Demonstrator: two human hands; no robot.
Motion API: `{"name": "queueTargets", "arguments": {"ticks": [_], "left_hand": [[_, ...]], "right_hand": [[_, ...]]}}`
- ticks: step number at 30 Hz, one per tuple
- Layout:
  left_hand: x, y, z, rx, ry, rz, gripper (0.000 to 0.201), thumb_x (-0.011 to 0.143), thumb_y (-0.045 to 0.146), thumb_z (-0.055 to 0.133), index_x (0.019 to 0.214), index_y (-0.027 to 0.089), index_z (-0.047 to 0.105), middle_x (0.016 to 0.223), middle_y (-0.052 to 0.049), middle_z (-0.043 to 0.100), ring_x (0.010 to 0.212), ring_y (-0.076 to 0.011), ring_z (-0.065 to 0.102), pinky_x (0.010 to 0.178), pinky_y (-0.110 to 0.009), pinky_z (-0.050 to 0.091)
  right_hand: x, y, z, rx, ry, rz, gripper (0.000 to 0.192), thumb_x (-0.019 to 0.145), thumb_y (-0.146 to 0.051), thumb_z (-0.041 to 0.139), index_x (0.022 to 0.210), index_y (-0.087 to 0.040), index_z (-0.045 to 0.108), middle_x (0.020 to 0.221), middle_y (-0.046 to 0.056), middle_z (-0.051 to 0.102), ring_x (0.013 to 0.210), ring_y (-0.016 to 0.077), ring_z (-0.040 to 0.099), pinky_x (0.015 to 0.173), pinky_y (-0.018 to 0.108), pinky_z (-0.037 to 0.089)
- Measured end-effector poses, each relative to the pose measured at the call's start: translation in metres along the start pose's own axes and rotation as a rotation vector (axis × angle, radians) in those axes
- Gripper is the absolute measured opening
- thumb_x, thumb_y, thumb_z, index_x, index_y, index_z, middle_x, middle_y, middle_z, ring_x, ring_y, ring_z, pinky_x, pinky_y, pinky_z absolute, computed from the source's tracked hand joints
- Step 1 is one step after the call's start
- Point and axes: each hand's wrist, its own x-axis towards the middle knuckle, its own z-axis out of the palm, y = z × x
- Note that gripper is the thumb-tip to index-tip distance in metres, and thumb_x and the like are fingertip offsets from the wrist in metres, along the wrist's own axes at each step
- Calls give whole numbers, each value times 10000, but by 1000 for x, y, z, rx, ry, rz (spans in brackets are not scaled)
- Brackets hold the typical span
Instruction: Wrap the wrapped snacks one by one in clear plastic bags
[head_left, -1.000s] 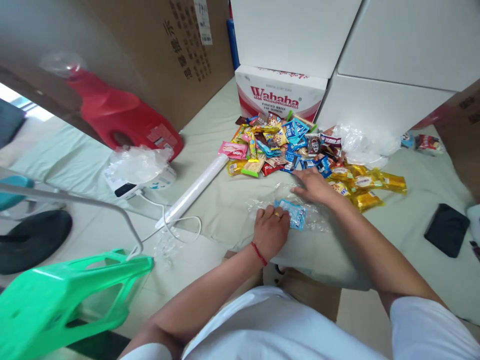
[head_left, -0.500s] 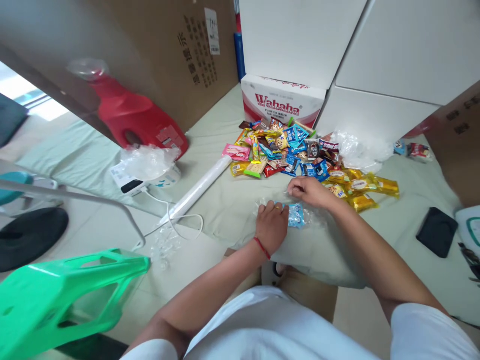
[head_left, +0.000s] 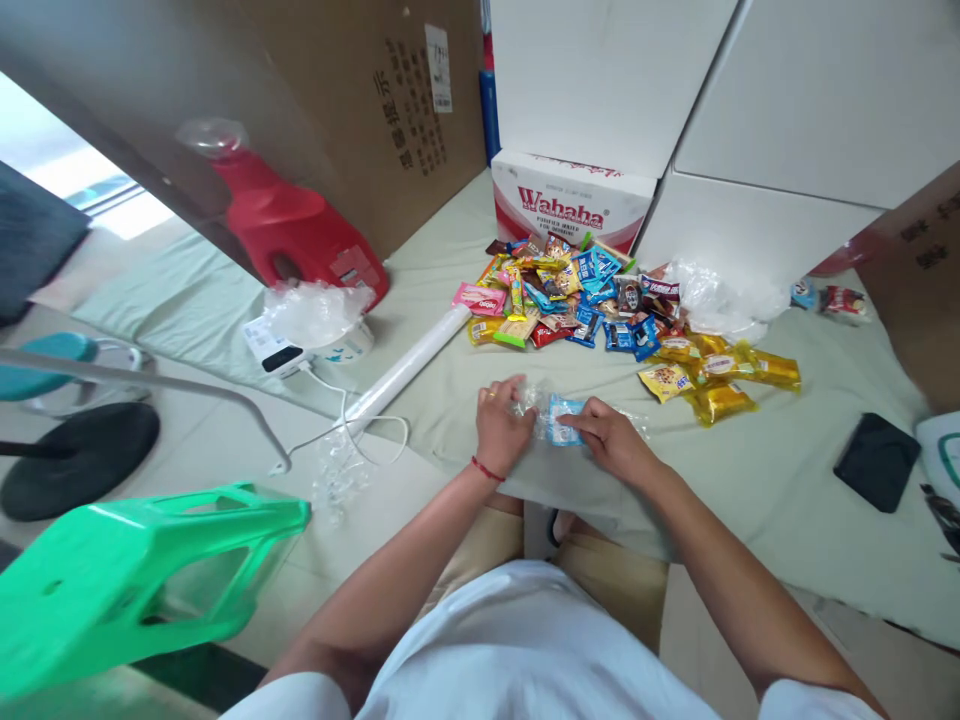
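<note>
Clear crinkled plastic bag holding a small blue packet lies at frame centre on the pale cloth, pinched between left hand and right hand, both closed on it.

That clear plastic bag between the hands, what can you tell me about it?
The clear plastic bag is thin, crinkled film, see-through and glossy where light catches it. It lies low on the pale green sheet, in front of the snack pile. A small blue packet shows through it. The left hand grips its left side and the right hand pinches the right side at the packet. Whether its mouth is open cannot be told.
</note>
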Motion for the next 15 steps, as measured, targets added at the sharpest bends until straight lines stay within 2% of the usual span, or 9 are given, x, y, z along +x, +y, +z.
{"name": "queueTargets", "arguments": {"ticks": [2,4,5,7,9,10,12,15], "left_hand": [[16,-7,-3,-37,29,-7,861,694,244,778,1503,192,490,1286,-137,643,1197,-320,552,1061,-482,411],[34,-8,-5,-123,-101,68,1007,646,231,797,1571,228,398,1408,-131,591,1328,-341,482,1132,-508,355],[43,-9,-6,-178,-207,122,971,659,224,778,1561,251,422,1380,-104,619,1330,-324,489,1145,-500,346],[56,-10,-10,-279,-398,228,734,716,218,712,1439,264,592,1189,-57,705,1227,-269,559,1120,-450,383],[62,-17,-19,-332,-501,322,400,771,207,636,1142,250,781,969,-47,723,1074,-228,605,1044,-398,441],[61,-24,-25,-333,-533,368,285,788,196,605,973,244,817,889,-50,716,1015,-219,611,1012,-388,456],[53,-41,-41,-286,-578,430,246,792,164,573,743,245,800,777,-47,696,931,-209,612,997,-397,457],[36,-68,-67,-200,-603,406,250,787,162,568,617,234,737,691,-29,654,822,-192,607,982,-407,472]], "right_hand": [[0,2,2,-35,-17,-5,425,976,-116,484,1249,-291,759,882,33,528,779,150,550,708,257,423],[2,3,1,-50,-44,-1,452,945,-74,505,1231,-307,766,895,25,518,777,141,539,712,252,407],[3,3,1,-45,-53,5,452,933,-63,520,1218,-307,771,899,23,516,778,140,536,713,251,402],[4,3,-1,-14,-58,20,428,922,-58,546,1182,-299,786,896,22,516,781,141,534,715,252,400],[5,4,-2,28,-51,32,404,932,-70,544,1150,-293,801,888,26,519,788,146,541,722,258,409],[5,4,-2,50,-45,33,407,940,-72,528,1141,-291,806,887,28,520,794,148,547,730,262,417],[4,5,-2,93,-29,24,426,953,-74,491,1140,-286,809,890,34,521,807,151,557,747,274,433],[1,5,-1,138,0,-3,418,964,-102,488,1174,-287,800,897,41,524,814,158,558,752,289,445]]}}
